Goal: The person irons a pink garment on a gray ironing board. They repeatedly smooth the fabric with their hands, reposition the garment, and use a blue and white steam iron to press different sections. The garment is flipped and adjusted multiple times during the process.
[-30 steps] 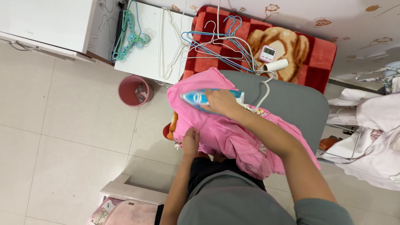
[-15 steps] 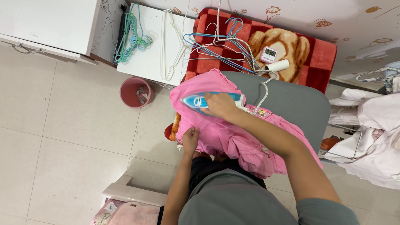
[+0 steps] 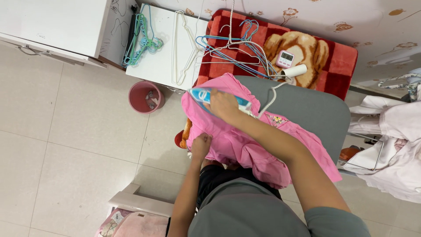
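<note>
Pink garment lies spread over the grey ironing board. At the garment's near edge the left hand pinches the cloth. Farther along the garment, the right hand grips a blue iron resting on it. Beyond the garment, wire hangers lie on a red blanket.

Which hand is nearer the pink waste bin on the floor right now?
Left. The left hand grips the pink garment's near edge, right of and below the waste bin. The right hand holds the blue iron, farther right.
</note>
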